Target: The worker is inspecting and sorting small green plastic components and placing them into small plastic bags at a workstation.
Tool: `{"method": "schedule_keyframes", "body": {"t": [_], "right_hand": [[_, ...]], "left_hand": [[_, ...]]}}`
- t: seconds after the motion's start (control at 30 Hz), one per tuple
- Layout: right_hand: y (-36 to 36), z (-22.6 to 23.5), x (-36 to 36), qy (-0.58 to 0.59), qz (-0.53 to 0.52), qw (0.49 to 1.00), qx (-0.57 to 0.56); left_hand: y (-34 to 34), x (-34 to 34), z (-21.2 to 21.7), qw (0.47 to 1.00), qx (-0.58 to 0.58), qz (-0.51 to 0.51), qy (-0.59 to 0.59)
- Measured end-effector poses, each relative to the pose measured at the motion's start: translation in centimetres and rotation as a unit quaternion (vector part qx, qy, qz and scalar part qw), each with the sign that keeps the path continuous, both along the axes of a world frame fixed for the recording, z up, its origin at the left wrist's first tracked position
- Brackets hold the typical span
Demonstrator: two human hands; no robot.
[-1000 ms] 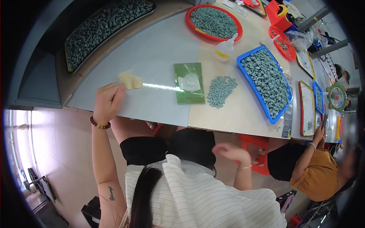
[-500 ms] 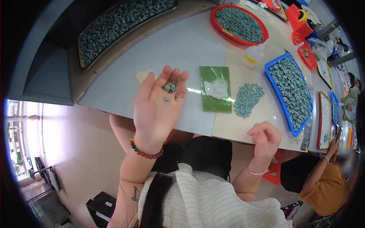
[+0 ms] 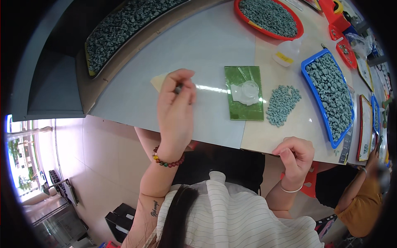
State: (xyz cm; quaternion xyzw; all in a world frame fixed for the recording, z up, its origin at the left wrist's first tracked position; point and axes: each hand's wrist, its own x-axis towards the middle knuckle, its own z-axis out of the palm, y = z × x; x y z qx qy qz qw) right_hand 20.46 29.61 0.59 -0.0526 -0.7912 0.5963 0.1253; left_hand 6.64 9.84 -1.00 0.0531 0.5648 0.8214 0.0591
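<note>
My left hand point(image 3: 175, 109) is raised over the near left part of the table. Its fingers are curled in around several small grey-green stones point(image 3: 178, 89), mostly hidden by the fingers. Loosely closed, my right hand point(image 3: 297, 155) hovers at the table's near edge; whatever its fingers may hold is hidden. Between the hands, farther in, lies a green pad point(image 3: 232, 111) with a small clear plastic dish point(image 3: 249, 91) on it. A loose pile of small green stones point(image 3: 283, 105) lies right of the pad, beyond my right hand.
At the right stands a blue tray point(image 3: 307, 73) of larger stones. A red round tray point(image 3: 252, 26) of stones and a translucent bottle point(image 3: 285, 53) are farther back. A dark tray of stones point(image 3: 120, 37) sits at the far left. Another person point(image 3: 357, 202) sits at the right.
My left hand's open palm has turned and its fingers have curled over the stones. My right hand stays near the table edge. The whole view has shifted slightly.
</note>
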Motion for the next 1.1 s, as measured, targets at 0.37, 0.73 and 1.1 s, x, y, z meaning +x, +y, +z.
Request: {"method": "schedule_keyframes", "body": {"t": [0.37, 0.73, 1.1], "right_hand": [[-0.9, -1.1, -0.8, 0.083, -0.014, 0.986, 0.142], [-1.0, -0.8, -0.5, 0.077, -0.007, 0.983, 0.165], [-7.3, -1.7, -2.8, 0.154, 0.092, 0.93, 0.321]], "left_hand": [[0.8, 0.1, -0.3, 0.969, 0.221, 0.109, -0.031], [0.4, 0.6, -0.8, 0.992, 0.061, 0.055, 0.093], [0.0, 0.4, -1.2, 0.989, 0.062, 0.047, 0.129]]}}
